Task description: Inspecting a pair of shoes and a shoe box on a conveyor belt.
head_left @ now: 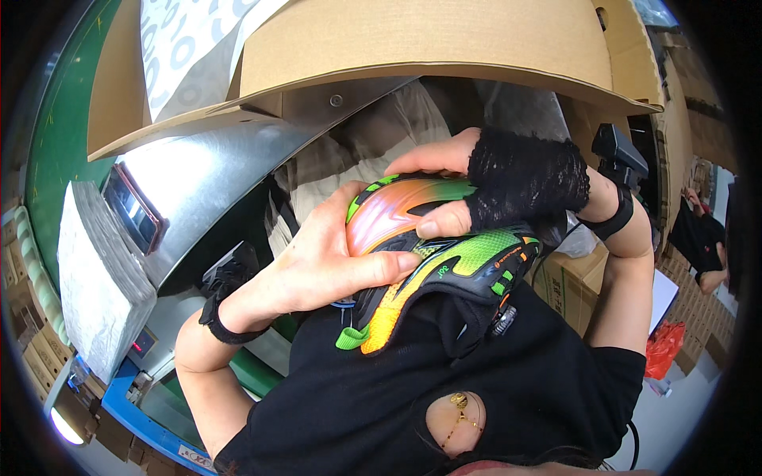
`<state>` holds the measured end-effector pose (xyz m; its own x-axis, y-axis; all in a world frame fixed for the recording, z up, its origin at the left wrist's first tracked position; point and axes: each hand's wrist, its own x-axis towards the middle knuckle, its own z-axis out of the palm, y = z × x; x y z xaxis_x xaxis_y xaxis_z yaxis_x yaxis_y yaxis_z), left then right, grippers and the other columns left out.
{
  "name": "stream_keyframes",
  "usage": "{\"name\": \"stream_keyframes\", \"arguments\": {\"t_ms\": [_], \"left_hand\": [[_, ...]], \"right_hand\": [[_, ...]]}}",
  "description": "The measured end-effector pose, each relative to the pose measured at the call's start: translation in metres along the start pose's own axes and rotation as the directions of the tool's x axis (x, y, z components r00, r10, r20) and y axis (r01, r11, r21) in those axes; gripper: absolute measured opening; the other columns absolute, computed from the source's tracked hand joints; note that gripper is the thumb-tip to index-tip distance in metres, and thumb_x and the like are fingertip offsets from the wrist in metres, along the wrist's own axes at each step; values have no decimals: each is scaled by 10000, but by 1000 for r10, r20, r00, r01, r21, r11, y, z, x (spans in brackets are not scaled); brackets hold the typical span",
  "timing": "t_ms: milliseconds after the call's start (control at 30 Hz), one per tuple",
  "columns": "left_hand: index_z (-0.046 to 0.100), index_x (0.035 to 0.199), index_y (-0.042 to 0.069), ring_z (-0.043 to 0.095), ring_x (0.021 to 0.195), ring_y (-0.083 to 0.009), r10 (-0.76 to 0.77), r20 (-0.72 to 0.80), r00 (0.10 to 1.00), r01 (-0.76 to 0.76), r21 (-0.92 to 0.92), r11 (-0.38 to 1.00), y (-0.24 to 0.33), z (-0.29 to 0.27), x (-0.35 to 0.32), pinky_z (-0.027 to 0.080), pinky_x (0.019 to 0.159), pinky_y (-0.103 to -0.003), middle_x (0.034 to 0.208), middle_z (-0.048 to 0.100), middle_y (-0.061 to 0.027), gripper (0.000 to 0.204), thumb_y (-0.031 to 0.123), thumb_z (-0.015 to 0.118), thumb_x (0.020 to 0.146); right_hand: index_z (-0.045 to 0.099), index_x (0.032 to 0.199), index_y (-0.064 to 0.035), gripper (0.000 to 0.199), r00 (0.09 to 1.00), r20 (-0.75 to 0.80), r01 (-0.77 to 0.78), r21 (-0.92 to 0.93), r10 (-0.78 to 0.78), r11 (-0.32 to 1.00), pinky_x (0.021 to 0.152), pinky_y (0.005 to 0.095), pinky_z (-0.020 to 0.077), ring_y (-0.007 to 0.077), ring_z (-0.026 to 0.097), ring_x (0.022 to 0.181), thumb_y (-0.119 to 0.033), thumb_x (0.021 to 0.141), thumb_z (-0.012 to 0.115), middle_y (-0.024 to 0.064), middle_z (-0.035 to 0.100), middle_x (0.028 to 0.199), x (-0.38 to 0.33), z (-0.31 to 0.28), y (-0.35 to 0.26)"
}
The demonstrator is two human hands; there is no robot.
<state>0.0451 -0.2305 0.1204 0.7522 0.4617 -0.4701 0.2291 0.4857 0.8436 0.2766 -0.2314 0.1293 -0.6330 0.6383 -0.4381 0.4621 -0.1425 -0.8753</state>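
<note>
A sneaker (472,266) in green, orange and black is held before my chest, its black-lined opening toward me. A shiny pink and orange curved panel (381,214) lies along its far side; whether this belongs to the same shoe I cannot tell. My left hand (317,254) grips it from the left, thumb pressed across the middle. In a black lace fingerless glove, my right hand (508,178) clasps the far right part, thumb on the near side and fingers over the back. A green pull tab (352,339) hangs at the lower left end.
An open cardboard box (429,40) with printed paper stands ahead on a metal surface (190,174). A phone-like device (135,208) and a stack of white sheets (103,278) are at left. Another carton (575,282) sits behind my right arm. Another person (702,238) is at far right.
</note>
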Motion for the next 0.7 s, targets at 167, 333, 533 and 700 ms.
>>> {"name": "stream_keyframes", "arguments": {"t_ms": [167, 333, 533, 700], "left_hand": [[410, 1137, -99, 552, 936, -149, -4, -23, 1000, 3, -24, 1000, -4, 1, 0, 451, 825, -279, 1012, 577, -136, 645, 239, 755, 710], [415, 1130, -106, 572, 908, -174, -2, -70, 998, 6, 58, 998, -4, 3, 0, 460, 809, -296, 977, 588, -151, 657, 241, 749, 684], [429, 1124, -110, 593, 901, -211, 23, -144, 989, -9, 101, 995, -7, 5, 0, 465, 809, -315, 956, 598, -167, 662, 237, 740, 653], [436, 1122, -106, 596, 894, -214, 22, -156, 988, 0, 135, 991, -10, 3, 0, 465, 801, -315, 943, 603, -170, 661, 246, 738, 651]], "right_hand": [[512, 1205, -7, 660, 995, 57, -66, -183, 77, 981, 896, 360, 431, 279, 569, 1020, -452, 742, 664, 178, 595, 1086, 3, -4, -13], [510, 1159, -15, 636, 994, 71, -72, -112, 80, 991, 871, 375, 431, 291, 564, 1010, -458, 727, 659, 182, 592, 1038, 4, -1, -13], [494, 1147, -15, 623, 997, 53, -59, -101, 65, 993, 839, 371, 444, 294, 577, 976, -444, 726, 658, 185, 593, 1011, 5, 1, -14], [512, 1125, -11, 601, 999, 30, -16, -115, 20, 993, 826, 363, 449, 293, 585, 958, -433, 725, 663, 182, 598, 994, 8, 4, -9]]}}
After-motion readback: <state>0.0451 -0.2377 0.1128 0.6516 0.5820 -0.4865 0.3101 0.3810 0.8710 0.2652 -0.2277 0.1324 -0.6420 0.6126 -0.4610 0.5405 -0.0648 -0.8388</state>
